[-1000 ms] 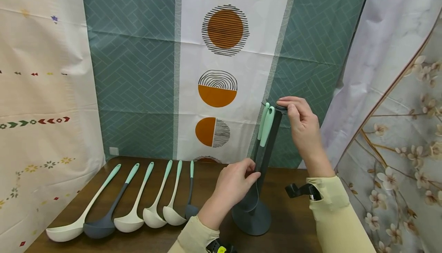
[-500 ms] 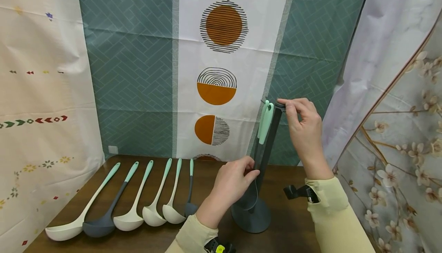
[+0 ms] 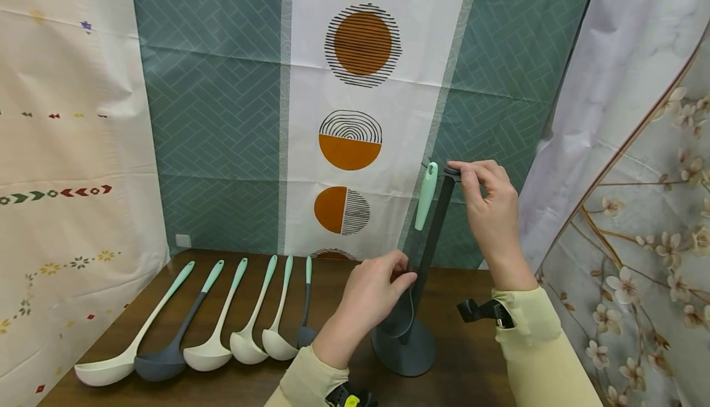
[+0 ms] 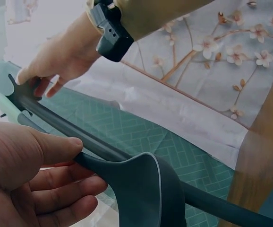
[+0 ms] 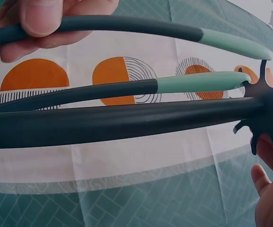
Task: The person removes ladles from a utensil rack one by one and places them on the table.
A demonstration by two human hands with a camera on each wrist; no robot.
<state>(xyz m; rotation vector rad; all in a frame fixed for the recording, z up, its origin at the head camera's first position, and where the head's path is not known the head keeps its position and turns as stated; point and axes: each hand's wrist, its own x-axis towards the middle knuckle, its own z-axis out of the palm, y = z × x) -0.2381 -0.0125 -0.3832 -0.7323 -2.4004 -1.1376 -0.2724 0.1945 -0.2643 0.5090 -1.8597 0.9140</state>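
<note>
My left hand (image 3: 373, 293) pinches the neck of a dark grey ladle (image 4: 146, 194) with a mint handle end, between thumb and fingers. The ladle's tip reaches a hook at the top of a dark utensil stand (image 3: 435, 228). In the right wrist view, a second dark utensil (image 5: 188, 82) with a mint end hangs from another hook, close to the pole; its lower end is out of sight. Up at the stand's top, my right hand (image 3: 490, 213) grips the hooked crown (image 5: 264, 106) with thumb and fingers.
Several ladles lie side by side on the brown table (image 3: 316, 388) at the left, among them a white ladle (image 3: 105, 371) and a dark ladle (image 3: 161, 365). The stand's round base (image 3: 407, 357) rests on the table. A patterned cloth (image 3: 222, 117) hangs behind.
The two mint handles at the stand's top, seen apart earlier, now line up so that only one shows in the head view. Both hands keep nearly the same places.
</note>
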